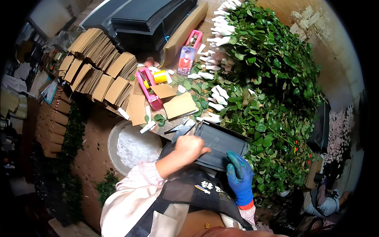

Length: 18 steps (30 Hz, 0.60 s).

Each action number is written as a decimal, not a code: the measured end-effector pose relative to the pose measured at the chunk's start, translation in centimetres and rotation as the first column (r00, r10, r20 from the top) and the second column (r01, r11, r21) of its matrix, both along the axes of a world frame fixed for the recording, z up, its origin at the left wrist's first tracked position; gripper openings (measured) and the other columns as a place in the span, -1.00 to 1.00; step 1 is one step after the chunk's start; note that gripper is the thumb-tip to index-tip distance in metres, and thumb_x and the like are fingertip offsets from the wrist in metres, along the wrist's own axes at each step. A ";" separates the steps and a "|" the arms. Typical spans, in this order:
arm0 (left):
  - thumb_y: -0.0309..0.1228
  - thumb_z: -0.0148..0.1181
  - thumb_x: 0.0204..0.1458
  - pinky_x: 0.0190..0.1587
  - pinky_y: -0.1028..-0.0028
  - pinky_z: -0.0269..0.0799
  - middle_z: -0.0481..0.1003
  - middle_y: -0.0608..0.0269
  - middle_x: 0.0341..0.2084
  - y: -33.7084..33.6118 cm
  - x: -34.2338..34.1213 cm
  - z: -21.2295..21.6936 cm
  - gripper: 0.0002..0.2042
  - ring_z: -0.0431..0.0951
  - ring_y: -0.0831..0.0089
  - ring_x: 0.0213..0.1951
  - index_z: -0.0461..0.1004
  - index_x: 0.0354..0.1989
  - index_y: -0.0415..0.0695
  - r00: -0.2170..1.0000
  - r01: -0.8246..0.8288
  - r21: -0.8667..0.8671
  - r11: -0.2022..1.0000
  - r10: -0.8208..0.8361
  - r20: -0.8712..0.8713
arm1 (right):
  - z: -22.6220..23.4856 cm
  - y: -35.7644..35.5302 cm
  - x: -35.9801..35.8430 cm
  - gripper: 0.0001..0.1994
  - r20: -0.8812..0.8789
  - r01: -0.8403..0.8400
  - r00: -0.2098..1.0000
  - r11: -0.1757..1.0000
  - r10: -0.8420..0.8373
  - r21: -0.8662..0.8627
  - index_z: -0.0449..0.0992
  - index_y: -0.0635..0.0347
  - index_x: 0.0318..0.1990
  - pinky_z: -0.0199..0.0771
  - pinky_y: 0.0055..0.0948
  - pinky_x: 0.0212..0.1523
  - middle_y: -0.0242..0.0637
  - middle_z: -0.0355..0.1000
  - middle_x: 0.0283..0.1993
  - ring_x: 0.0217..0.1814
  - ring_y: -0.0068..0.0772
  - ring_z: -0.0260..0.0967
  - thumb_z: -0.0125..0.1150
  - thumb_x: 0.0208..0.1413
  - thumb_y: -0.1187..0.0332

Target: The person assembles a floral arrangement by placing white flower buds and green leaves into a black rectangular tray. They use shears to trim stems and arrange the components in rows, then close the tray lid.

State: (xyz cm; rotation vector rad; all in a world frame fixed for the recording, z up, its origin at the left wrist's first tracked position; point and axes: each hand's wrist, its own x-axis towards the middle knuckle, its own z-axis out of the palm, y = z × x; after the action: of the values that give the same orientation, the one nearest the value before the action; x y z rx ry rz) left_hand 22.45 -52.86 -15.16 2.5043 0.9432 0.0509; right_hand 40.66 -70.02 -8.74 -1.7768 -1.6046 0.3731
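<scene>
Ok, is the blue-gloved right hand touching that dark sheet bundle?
Touching. The head view shows the gloved right hand with fingers against the lower right edge of the dark sheet bundle; no gap visible.

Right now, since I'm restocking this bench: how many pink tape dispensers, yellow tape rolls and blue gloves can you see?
Pink tape dispensers: 2
Yellow tape rolls: 1
Blue gloves: 1
Total: 4

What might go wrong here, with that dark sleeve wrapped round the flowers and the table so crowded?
The bare left hand works close to the scissors lying open at the table edge; a slip might nick it. The dark sleeve, gripped below by the gloved right hand, might crush leaves packed against it.
</scene>
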 end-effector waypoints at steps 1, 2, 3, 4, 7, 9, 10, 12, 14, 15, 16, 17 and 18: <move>0.14 0.45 -0.03 -0.34 0.13 0.58 0.65 0.13 -0.50 0.2 -1.4 -0.2 -0.52 0.70 0.07 -0.37 0.64 -0.48 -0.10 1.000 0.006 -0.063 0.998 -0.006 -0.002 | -0.2 -0.1 0.1 -0.61 -0.007 0.007 1.000 1.000 -0.007 -0.007 0.62 0.19 0.18 0.55 -0.13 0.18 -0.07 0.61 0.15 0.13 0.03 0.59 0.31 0.18 0.51; 0.15 0.48 -0.07 -0.29 0.15 0.58 0.64 0.14 -0.47 0.6 -2.9 -0.4 -0.51 0.70 0.08 -0.33 0.62 -0.44 -0.10 1.000 0.015 -0.127 0.992 -0.016 -0.004 | -0.3 -0.1 0.1 -0.62 -0.021 0.012 1.000 1.000 -0.012 -0.012 0.63 0.19 0.18 0.54 -0.13 0.19 -0.07 0.62 0.15 0.14 0.03 0.59 0.31 0.18 0.51; 0.11 0.53 -0.10 -0.24 0.17 0.57 0.62 0.15 -0.45 1.6 -4.3 -0.5 -0.52 0.68 0.10 -0.31 0.59 -0.40 -0.11 0.996 -0.038 -0.251 0.967 0.058 0.074 | -0.3 0.0 0.1 -0.62 -0.034 0.016 0.999 1.000 -0.017 -0.017 0.63 0.20 0.17 0.54 -0.13 0.20 -0.07 0.62 0.14 0.15 0.02 0.59 0.30 0.19 0.51; 0.06 0.58 -0.12 -0.20 0.19 0.55 0.59 0.15 -0.42 2.8 -5.7 -0.5 -0.51 0.66 0.13 -0.28 0.56 -0.36 -0.11 0.980 -0.080 -0.374 0.924 0.141 0.139 | -0.2 0.2 0.0 -0.63 -0.052 0.020 0.998 1.000 -0.021 -0.023 0.64 0.20 0.17 0.54 -0.14 0.21 -0.07 0.62 0.14 0.15 0.02 0.59 0.30 0.19 0.51; -0.24 0.52 0.04 -0.03 0.23 0.49 0.49 0.08 -0.19 7.9 -9.5 -7.1 -0.59 0.56 0.14 -0.14 0.47 -0.08 -0.18 0.573 -0.532 -0.297 0.793 0.595 0.563 | 0.5 1.7 -0.9 -0.64 -0.106 -0.048 0.993 0.999 0.046 -0.014 0.64 0.21 0.16 0.54 -0.14 0.20 -0.07 0.63 0.13 0.15 0.02 0.60 0.30 0.20 0.51; -0.20 0.40 0.18 -0.03 0.18 0.49 0.44 0.04 -0.20 12.9 -10.7 -9.7 -0.60 0.55 0.06 -0.15 0.51 0.06 -0.19 0.431 -0.800 -0.100 0.592 0.682 0.590 | 0.8 2.8 -1.7 -0.64 -0.129 -0.125 0.984 0.992 0.122 -0.009 0.63 0.22 0.18 0.53 -0.14 0.21 -0.06 0.62 0.15 0.16 0.02 0.59 0.29 0.22 0.49; -0.14 0.37 0.21 0.01 0.19 0.49 0.42 -0.01 -0.15 15.3 -12.1 -12.3 -0.53 0.54 0.02 -0.12 0.51 0.15 -0.19 0.427 -0.832 -0.081 0.549 0.727 0.538 | 1.0 3.6 -2.0 -0.63 -0.141 -0.193 0.972 0.981 0.189 -0.009 0.61 0.24 0.19 0.53 -0.14 0.21 -0.05 0.62 0.16 0.16 0.03 0.59 0.28 0.23 0.47; -0.13 0.31 0.26 -0.10 0.33 0.52 0.58 0.09 -0.29 18.6 -12.3 -13.9 -0.64 0.61 0.22 -0.26 0.63 -0.09 -0.24 0.293 -0.792 -0.350 0.501 0.814 0.502 | 2.1 5.8 -2.8 -0.62 -0.143 -0.319 0.939 0.947 0.314 -0.020 0.59 0.25 0.22 0.52 -0.14 0.22 -0.03 0.60 0.18 0.17 0.03 0.59 0.26 0.25 0.45; -0.15 0.28 0.30 -0.18 0.40 0.53 0.64 0.19 -0.41 20.4 -14.1 -15.4 -0.66 0.62 0.36 -0.36 0.68 -0.26 -0.24 0.138 -0.473 -0.785 0.402 0.913 0.384 | 3.8 8.2 -4.5 -0.62 -0.150 -0.469 0.876 0.883 0.459 -0.036 0.58 0.25 0.23 0.52 -0.13 0.22 -0.02 0.60 0.19 0.17 0.03 0.58 0.25 0.26 0.45; -0.18 0.23 0.35 -0.30 0.47 0.48 0.63 0.31 -0.56 20.1 -13.0 -14.5 -0.62 0.57 0.55 -0.47 0.67 -0.43 -0.20 0.073 -0.488 -0.764 0.421 0.892 0.445 | 2.3 8.6 -4.9 -0.60 -0.180 -0.489 0.855 0.872 0.487 0.034 0.57 0.26 0.24 0.53 -0.14 0.22 -0.01 0.59 0.18 0.15 0.05 0.58 0.29 0.27 0.42; -0.18 0.22 0.35 -0.31 0.46 0.46 0.61 0.33 -0.57 19.2 -12.6 -13.5 -0.62 0.54 0.57 -0.47 0.66 -0.43 -0.20 0.110 -0.547 -0.699 0.460 0.868 0.485 | 1.9 9.1 -5.4 -0.60 -0.209 -0.489 0.852 0.872 0.481 0.011 0.56 0.26 0.25 0.52 -0.14 0.22 -0.02 0.59 0.19 0.16 0.03 0.58 0.29 0.28 0.40; -0.18 0.21 0.36 -0.32 0.46 0.43 0.58 0.35 -0.57 17.6 -12.1 -11.9 -0.62 0.51 0.58 -0.47 0.65 -0.43 -0.20 0.158 -0.595 -0.628 0.501 0.840 0.520 | 1.8 9.9 -6.2 -0.59 -0.238 -0.481 0.853 0.877 0.465 -0.012 0.55 0.26 0.26 0.52 -0.15 0.23 -0.03 0.58 0.19 0.16 0.02 0.58 0.30 0.29 0.37; -0.18 0.20 0.37 -0.33 0.45 0.41 0.56 0.36 -0.58 15.8 -11.5 -10.3 -0.62 0.48 0.59 -0.48 0.64 -0.43 -0.20 0.212 -0.633 -0.556 0.538 0.812 0.544 | 1.7 10.7 -7.0 -0.58 -0.269 -0.468 0.856 0.883 0.441 -0.042 0.55 0.25 0.28 0.52 -0.15 0.23 -0.04 0.58 0.19 0.17 0.00 0.57 0.31 0.30 0.35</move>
State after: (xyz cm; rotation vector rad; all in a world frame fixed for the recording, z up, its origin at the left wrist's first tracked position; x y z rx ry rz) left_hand 10.92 -37.10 -25.44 1.2823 1.5030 1.1730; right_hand 33.67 -59.33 -7.07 -1.3342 -1.8322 0.8866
